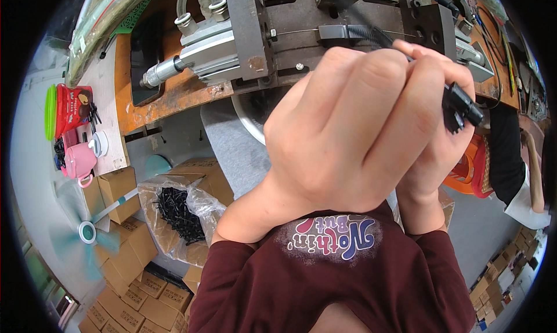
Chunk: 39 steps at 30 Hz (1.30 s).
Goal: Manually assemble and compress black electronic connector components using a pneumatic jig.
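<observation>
My left hand [348,130] is raised in front of me with its fingers curled, and it covers much of my right hand [455,124]. Whatever its fingers pinch is hidden. Several small black plastic parts [461,105] with round ends stick out of my closed right hand. A thin black bristled rod [377,37], blurred at its far end, rises from where the hands meet; which hand grips it I cannot tell. Beyond the hands stands a metal clamping fixture [249,37] with air cylinders. A thin wire [299,31] runs to a small grey block [333,32] at its middle.
An open plastic bag of small black parts [180,214] sits in a carton below left. Cardboard boxes [125,310] and a spinning fan [87,232] stand farther left. A pink cup [79,160] is on the side table. Another person's arm [531,170] shows at right.
</observation>
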Each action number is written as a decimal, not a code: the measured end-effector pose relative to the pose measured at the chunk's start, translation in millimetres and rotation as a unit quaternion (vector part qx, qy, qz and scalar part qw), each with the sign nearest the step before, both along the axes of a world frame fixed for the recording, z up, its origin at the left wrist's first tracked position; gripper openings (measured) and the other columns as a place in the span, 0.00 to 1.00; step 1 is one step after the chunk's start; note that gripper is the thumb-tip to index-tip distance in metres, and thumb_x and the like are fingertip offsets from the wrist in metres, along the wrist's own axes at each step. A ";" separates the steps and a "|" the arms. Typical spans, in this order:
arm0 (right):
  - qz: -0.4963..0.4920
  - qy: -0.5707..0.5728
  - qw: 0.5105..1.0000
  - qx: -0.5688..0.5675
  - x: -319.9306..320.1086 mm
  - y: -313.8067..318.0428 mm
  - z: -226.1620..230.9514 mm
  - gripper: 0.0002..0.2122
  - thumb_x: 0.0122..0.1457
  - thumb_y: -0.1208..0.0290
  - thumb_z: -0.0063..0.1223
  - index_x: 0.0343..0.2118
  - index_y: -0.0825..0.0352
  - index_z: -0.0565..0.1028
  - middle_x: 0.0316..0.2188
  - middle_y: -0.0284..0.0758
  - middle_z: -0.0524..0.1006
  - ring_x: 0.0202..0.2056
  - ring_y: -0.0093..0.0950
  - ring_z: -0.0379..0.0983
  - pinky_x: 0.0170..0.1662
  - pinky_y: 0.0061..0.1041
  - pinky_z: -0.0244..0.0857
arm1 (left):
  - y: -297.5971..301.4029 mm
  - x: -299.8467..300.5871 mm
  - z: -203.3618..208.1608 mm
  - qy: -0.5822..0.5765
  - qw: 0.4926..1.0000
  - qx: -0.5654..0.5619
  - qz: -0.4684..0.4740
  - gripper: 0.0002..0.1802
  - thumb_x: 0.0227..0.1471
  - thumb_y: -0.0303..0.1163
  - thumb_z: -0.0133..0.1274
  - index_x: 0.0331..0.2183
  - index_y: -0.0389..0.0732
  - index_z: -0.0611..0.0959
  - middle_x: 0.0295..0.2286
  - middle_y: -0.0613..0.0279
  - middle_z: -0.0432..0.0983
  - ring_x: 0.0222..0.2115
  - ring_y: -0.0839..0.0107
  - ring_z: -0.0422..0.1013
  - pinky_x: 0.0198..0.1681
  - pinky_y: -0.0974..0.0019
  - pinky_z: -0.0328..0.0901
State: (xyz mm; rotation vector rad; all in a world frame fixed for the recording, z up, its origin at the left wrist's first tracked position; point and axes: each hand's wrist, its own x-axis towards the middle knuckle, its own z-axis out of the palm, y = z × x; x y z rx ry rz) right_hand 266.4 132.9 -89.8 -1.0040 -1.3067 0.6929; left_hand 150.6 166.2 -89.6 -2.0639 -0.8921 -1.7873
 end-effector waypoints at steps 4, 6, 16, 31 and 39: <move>0.009 0.024 1.000 -0.009 3.8 3.1 3.1 0.09 0.65 0.74 0.46 0.44 0.74 0.72 0.43 0.46 0.78 0.41 0.25 0.75 0.49 0.24 0.67 | -9.5 -15.3 -0.3 0.029 0.998 -0.031 -0.057 0.21 0.32 0.30 0.59 0.33 0.29 0.83 0.24 0.57 0.71 0.22 0.66 0.71 0.22 0.71 0.69; 0.035 0.060 0.998 0.001 8.6 4.3 1.5 0.10 0.66 0.74 0.46 0.44 0.74 0.72 0.43 0.48 0.78 0.40 0.26 0.76 0.48 0.26 0.69 | -16.1 -24.1 4.9 0.022 0.990 -0.093 -0.101 0.21 0.32 0.26 0.61 0.35 0.28 0.83 0.26 0.56 0.72 0.23 0.66 0.72 0.24 0.69 0.70; -0.075 -0.012 0.995 0.072 39.1 2.0 6.6 0.09 0.59 0.83 0.52 0.42 0.76 0.76 0.43 0.48 0.77 0.35 0.26 0.77 0.40 0.22 0.72 | -36.1 -41.5 -4.4 0.124 0.943 -0.298 -0.073 0.17 0.39 0.20 0.64 0.36 0.32 0.83 0.46 0.48 0.77 0.39 0.60 0.77 0.43 0.63 0.73; -0.166 -0.335 0.906 0.200 46.9 -7.1 12.4 0.17 0.47 0.85 0.67 0.40 0.67 0.77 0.38 0.39 0.78 0.36 0.30 0.77 0.40 0.25 0.70 | -20.7 -37.2 2.8 0.239 0.915 -0.325 0.008 0.12 0.44 0.28 0.63 0.35 0.38 0.84 0.47 0.58 0.79 0.27 0.68 0.77 0.32 0.70 0.71; -0.101 -0.474 0.847 0.218 32.7 -8.8 25.4 0.12 0.51 0.79 0.62 0.40 0.70 0.79 0.38 0.39 0.79 0.36 0.32 0.78 0.40 0.29 0.72 | -25.4 -44.0 18.0 -0.019 0.870 -0.415 -0.265 0.22 0.37 0.31 0.68 0.39 0.36 0.82 0.28 0.59 0.77 0.22 0.71 0.74 0.25 0.70 0.68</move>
